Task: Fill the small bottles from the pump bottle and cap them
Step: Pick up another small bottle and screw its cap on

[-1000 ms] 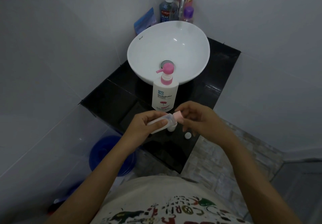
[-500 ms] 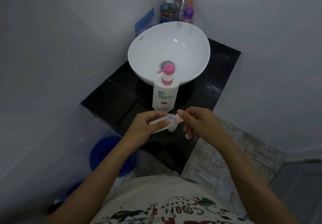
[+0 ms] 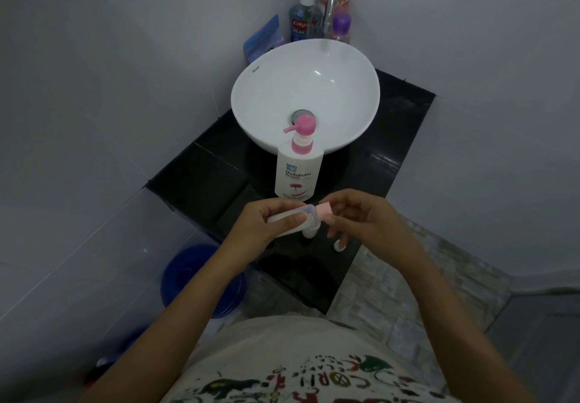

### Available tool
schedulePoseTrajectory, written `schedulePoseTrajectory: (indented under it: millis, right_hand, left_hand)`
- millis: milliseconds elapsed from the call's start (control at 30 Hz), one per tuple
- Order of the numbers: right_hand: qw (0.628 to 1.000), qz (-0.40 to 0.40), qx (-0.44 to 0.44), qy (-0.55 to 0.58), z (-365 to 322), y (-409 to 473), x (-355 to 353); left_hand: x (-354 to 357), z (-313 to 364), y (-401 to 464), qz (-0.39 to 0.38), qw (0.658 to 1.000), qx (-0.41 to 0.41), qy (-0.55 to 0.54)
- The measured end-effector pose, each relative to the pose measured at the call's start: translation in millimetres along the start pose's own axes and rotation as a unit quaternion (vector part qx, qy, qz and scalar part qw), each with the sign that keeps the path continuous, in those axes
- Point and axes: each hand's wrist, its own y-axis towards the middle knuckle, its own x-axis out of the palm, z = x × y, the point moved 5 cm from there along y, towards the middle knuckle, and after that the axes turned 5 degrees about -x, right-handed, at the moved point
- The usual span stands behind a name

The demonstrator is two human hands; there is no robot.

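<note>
Since a second ago the right hand has shifted its hold on the pink cap, its fingers now looser and more spread, only the tips pinching, probably between turns of screwing it on or off; which, I cannot tell.

On the black glossy stone counter the round white ceramic basin stands. The white plastic pump bottle with a pink pump head is upright just in front of it, within easy reach for filling.

Over the counter's near edge, the left hand grips the small translucent plastic bottle round its body, tipped nearly level with its neck toward the right hand, steadying it for the cap. Below them on the counter stands another small white bottle, with a loose white cap nearby, presumably waiting.
</note>
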Motion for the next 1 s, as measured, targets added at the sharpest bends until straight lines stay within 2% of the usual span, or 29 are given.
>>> schedulePoseTrajectory:
  millis: [233,433,700,1000]
  right_hand:
    - [0.997,0.064,0.039,-0.022,6,3,6]
    - [0.999,0.017,0.003,-0.028,4,2,3]
    - [0.996,0.065,0.062,0.005,9,3,7]
    - [0.991,0.098,0.088,0.009,12,1,13]
  left_hand:
    - [2,1,1,-0.006,1.0,0.003,-0.001]
    - [0,0,3,0.002,1.0,-0.002,-0.012]
    - [2,-2,4,0.008,1.0,0.007,-0.006]
    - [2,-5,5,0.016,1.0,0.009,-0.016]
